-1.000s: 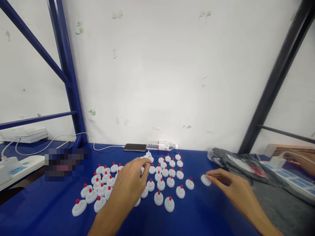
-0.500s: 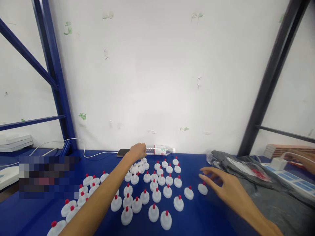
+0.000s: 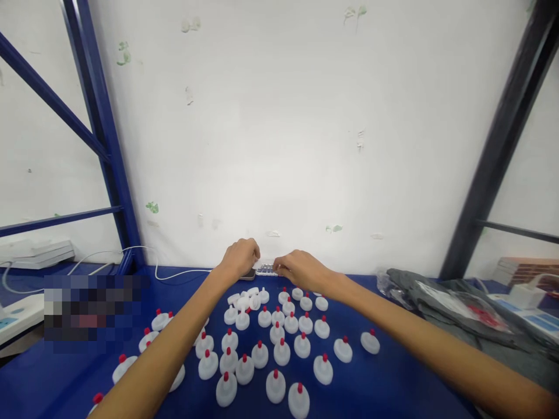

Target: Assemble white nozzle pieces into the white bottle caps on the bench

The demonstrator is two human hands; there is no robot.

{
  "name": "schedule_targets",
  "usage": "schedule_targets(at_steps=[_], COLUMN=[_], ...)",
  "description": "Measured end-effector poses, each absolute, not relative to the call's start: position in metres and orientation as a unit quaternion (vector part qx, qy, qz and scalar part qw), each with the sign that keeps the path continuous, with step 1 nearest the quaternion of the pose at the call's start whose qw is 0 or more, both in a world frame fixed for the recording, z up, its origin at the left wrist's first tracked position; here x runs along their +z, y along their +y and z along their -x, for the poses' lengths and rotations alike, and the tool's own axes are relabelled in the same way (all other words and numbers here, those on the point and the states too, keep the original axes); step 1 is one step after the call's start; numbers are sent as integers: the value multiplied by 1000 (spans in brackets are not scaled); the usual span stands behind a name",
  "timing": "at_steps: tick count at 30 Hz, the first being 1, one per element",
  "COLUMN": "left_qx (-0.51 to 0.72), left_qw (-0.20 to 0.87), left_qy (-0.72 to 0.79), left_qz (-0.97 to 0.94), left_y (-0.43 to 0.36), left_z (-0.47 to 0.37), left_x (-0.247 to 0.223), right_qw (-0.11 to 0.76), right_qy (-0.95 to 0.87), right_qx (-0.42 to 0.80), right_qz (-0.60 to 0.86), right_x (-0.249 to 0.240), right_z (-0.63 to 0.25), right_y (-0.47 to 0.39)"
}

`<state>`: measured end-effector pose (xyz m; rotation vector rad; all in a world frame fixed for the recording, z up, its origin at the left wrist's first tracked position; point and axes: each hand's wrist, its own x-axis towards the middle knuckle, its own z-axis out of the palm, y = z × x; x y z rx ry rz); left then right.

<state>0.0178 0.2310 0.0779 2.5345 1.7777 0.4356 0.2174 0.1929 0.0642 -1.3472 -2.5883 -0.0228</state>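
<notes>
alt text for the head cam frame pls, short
Both bare hands reach to the back of a blue table: the left hand over a phone, the right hand on a clear water bottle lying by the white wall. Many white caps with red tips stand nearer the camera.

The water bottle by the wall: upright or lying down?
Lying down: the water bottle rests on its side on the blue table, between both hands.

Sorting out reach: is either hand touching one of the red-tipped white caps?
No: both the left hand and right hand are beyond the caps, at the water bottle.
</notes>
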Motion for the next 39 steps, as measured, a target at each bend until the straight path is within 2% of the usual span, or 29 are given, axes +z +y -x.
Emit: schedule_targets(at_steps=[5, 12, 20, 27, 35, 39], left_qx=[265, 401, 414, 405, 373, 361], left_qw=[21, 136, 157, 173, 179, 178], left_qy=[562, 518, 544, 553, 566, 536], left_qz=[-783, -743, -713, -707, -713, -742], left_y=[177, 110, 82, 66, 51, 49], left_z=[17, 53, 73, 73, 62, 60], left_x=[96, 67, 33, 24, 28, 20], right_qw=[18, -81, -105, -14, 223, 309], right_qy=[-909, -909, -902, -891, -880, -856], right_qx=[47, 103, 132, 174, 224, 275], right_qz=[415, 396, 397, 419, 354, 310], right_x=[54, 32, 23, 22, 71, 84], right_z=[-183, -160, -157, -164, -177, -167], right_y=[244, 267, 277, 273, 200, 144])
